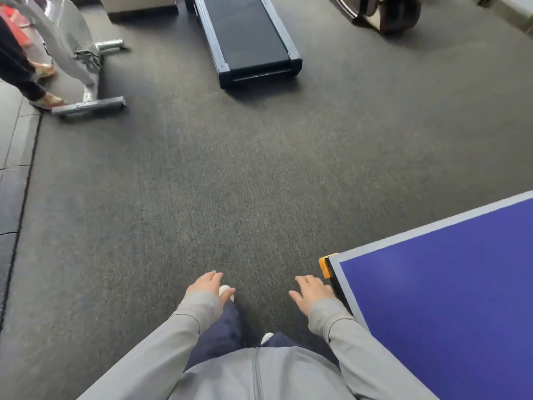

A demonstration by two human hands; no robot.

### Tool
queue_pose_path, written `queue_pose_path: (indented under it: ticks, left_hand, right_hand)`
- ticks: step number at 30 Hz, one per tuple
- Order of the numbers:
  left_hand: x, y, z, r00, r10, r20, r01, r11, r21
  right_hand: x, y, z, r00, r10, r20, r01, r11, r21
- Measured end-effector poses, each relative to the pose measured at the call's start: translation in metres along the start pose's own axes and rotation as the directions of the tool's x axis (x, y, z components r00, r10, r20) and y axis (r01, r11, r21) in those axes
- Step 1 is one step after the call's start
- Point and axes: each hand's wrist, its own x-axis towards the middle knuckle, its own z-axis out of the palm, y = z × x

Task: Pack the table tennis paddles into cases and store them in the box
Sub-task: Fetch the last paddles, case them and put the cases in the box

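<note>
Both empty, fingers spread: left hand (209, 285) at 6 o'clock, right hand (313, 291) beside blue table tennis table (450, 298) corner at 4 o'clock. Treadmill (245, 39) at 12. No paddles, cases, writing visible.

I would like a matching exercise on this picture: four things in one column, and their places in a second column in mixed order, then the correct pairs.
Things:
1. treadmill
2. table tennis table
3. exercise bike
4. orange corner guard

Places:
A. far left, beside another person's feet
B. near right, blue top
C. far centre, on the floor
D. on the table's corner, near the right hand

Pairs: 1-C, 2-B, 3-A, 4-D
</note>
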Motion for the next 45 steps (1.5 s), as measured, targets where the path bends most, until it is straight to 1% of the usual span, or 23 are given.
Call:
queue_pose_path:
  ticks: [5, 9, 14, 18, 21, 23, 27, 30, 32, 34, 37, 42, 45]
  left_hand:
    - [0.079, 0.011, -0.050, 0.999, 0.041, 0.036, -0.041, 0.999, 0.008]
    - [0.157, 0.017, -0.102, 0.996, 0.068, 0.051, -0.064, 0.995, -0.074]
    - [0.248, 0.028, -0.180, 0.993, 0.105, 0.056, -0.096, 0.984, -0.149]
    - [0.295, 0.046, -0.220, 0.980, 0.160, 0.116, -0.146, 0.982, -0.123]
    - [0.324, 0.071, -0.235, 0.964, 0.214, 0.160, -0.209, 0.977, -0.050]
    - [0.343, 0.097, -0.245, 0.947, 0.252, 0.198, -0.261, 0.965, 0.017]
    - [0.375, 0.160, -0.258, 0.913, 0.323, 0.248, -0.364, 0.921, 0.141]
    - [0.397, 0.214, -0.270, 0.896, 0.350, 0.273, -0.418, 0.873, 0.253]
    - [0.412, 0.252, -0.279, 0.884, 0.377, 0.277, -0.452, 0.841, 0.298]
    - [0.426, 0.294, -0.286, 0.863, 0.428, 0.270, -0.498, 0.811, 0.308]
    - [0.445, 0.355, -0.295, 0.834, 0.480, 0.271, -0.546, 0.788, 0.284]
    - [0.469, 0.439, -0.304, 0.786, 0.517, 0.339, -0.614, 0.715, 0.334]
    - [0.487, 0.487, -0.308, 0.755, 0.542, 0.369, -0.652, 0.679, 0.337]
  right_hand:
    - [0.063, -0.007, -0.042, 0.996, 0.085, 0.014, -0.086, 0.988, 0.125]
    - [0.112, -0.011, -0.078, 0.977, 0.209, 0.050, -0.215, 0.946, 0.244]
    - [0.160, -0.008, -0.138, 0.929, 0.366, 0.059, -0.352, 0.821, 0.450]
    - [0.179, 0.005, -0.172, 0.883, 0.463, 0.073, -0.412, 0.692, 0.593]
    - [0.186, 0.020, -0.180, 0.841, 0.527, 0.123, -0.480, 0.621, 0.620]
    - [0.192, 0.034, -0.185, 0.820, 0.551, 0.153, -0.517, 0.599, 0.612]
    - [0.211, 0.073, -0.199, 0.791, 0.580, 0.193, -0.574, 0.595, 0.562]
    - [0.230, 0.104, -0.220, 0.786, 0.588, 0.194, -0.583, 0.598, 0.551]
    - [0.241, 0.124, -0.238, 0.792, 0.583, 0.183, -0.572, 0.603, 0.556]
    - [0.252, 0.148, -0.257, 0.797, 0.584, 0.154, -0.557, 0.612, 0.561]
    - [0.263, 0.183, -0.286, 0.788, 0.601, 0.134, -0.547, 0.583, 0.601]
    - [0.271, 0.230, -0.315, 0.743, 0.647, 0.170, -0.577, 0.491, 0.653]
    - [0.279, 0.261, -0.330, 0.712, 0.672, 0.204, -0.599, 0.430, 0.676]
